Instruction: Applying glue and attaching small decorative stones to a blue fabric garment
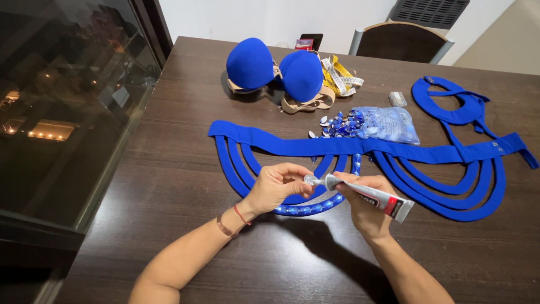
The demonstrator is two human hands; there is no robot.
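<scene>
A wide blue fabric band (315,146) with hanging looped straps lies across the dark wooden table (185,169). Blue gems (306,210) line the lower edge of one loop. My right hand (365,205) grips a white glue tube (374,196) with a red and black label, nozzle pointing left. My left hand (275,186) pinches a small clear piece (309,179) at the nozzle tip, just above the gem-lined loop.
A clear bag of blue gems (382,123) spills loose stones behind the band. Two blue padded cups (275,66), a yellow tape measure (340,76) and a blue collar piece (450,104) lie further back. A chair (402,40) stands at the far edge. A dark window (62,95) is on the left.
</scene>
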